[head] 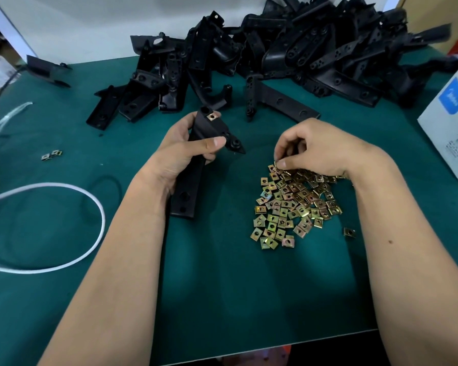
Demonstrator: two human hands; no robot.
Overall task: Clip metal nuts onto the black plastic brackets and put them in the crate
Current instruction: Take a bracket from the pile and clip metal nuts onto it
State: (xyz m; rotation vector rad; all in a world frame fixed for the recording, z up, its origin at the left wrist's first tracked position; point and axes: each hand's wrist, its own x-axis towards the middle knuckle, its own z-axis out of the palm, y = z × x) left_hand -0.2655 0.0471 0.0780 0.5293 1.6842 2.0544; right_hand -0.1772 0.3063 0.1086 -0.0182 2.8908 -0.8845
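The left hand (pixel 181 151) grips the bracket (pixel 196 159) at centre frame, its long axis running toward the viewer, while just to its right the right hand (pixel 320 146) seems to pinch a nut (pixel 277 163) from the pile (pixel 294 204).

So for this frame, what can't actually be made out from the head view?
- Crate: not in the head view, so it cannot be placed.
- Right hand: its curled fingers hide whether they pinch a clip nut from the nut pile.
- Bracket in the left hand: palm covers its middle; one nut shows on top.
- Bracket heap: far pieces blurred.
- White box: cut off by the right edge.
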